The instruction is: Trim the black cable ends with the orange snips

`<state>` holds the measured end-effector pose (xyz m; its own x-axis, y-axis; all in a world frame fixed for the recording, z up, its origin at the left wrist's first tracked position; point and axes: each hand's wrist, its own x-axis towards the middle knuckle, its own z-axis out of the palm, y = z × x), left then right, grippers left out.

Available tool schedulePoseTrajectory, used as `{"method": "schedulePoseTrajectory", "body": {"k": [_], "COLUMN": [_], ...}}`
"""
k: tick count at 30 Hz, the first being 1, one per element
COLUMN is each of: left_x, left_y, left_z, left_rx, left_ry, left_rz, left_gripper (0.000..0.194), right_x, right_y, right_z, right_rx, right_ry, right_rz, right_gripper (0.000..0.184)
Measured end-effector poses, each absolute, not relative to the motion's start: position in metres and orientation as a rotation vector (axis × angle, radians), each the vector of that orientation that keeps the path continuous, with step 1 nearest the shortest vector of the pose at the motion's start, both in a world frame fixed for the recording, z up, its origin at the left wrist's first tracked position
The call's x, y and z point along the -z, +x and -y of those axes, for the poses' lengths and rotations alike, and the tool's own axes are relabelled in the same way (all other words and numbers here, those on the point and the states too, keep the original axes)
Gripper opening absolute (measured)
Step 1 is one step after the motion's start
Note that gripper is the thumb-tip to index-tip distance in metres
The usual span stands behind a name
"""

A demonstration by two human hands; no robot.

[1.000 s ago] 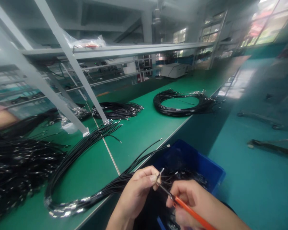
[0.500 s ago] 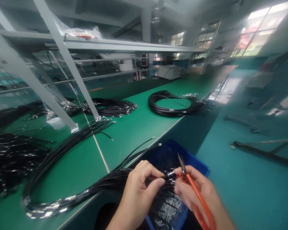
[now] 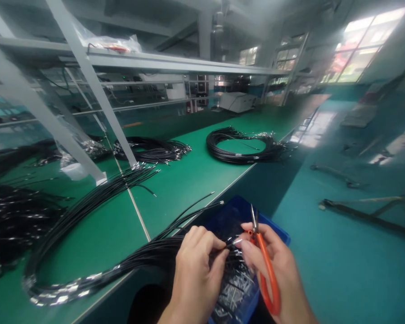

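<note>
Over a blue bin (image 3: 280, 231), my left hand (image 3: 199, 265) pinches a black cable close to its end between thumb and fingers. My right hand (image 3: 273, 261) holds orange-handled pliers or snips (image 3: 268, 265), whose pointed metal jaws tilt upward; I cannot tell which kind. Its fingertips are at the cable's pale tip, just right of my left hand. From my left hand, a bundle of black cables (image 3: 121, 272) loops back across the green bench. Small clear and metallic bits (image 3: 238, 288) lie in the bin below.
Coiled black cables (image 3: 236, 157) lie farther along the green bench (image 3: 175, 193), with another coil (image 3: 155, 150) to their left. A dark cable pile (image 3: 16, 220) fills the left. White shelf posts (image 3: 97, 90) rise from the bench. A metal floor stand (image 3: 361, 216) is at right.
The pliers have swung more upright in my right hand, and that hand has shifted slightly left. My left hand keeps its pinch on the cable. The whole view has shifted slightly.
</note>
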<state>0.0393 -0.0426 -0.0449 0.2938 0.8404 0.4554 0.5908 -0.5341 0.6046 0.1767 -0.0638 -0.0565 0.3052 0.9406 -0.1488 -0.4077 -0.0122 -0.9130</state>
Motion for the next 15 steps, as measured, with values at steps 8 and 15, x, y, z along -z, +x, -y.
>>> {"method": "schedulePoseTrajectory", "body": {"k": [8, 15], "left_x": [0.05, 0.044], "left_y": [0.04, 0.034], "left_z": [0.046, 0.04], "left_rx": [-0.968, -0.894], "left_ry": [2.32, 2.258], "left_rz": [-1.342, -1.298], "left_gripper": [0.009, 0.014], "right_x": [0.063, 0.059], "right_y": [0.17, 0.169], "right_z": [0.058, 0.06], "right_rx": [-1.085, -0.978], "right_ry": [-1.144, -1.245], "right_rz": [0.652, 0.722], "right_gripper": [0.035, 0.035]}}
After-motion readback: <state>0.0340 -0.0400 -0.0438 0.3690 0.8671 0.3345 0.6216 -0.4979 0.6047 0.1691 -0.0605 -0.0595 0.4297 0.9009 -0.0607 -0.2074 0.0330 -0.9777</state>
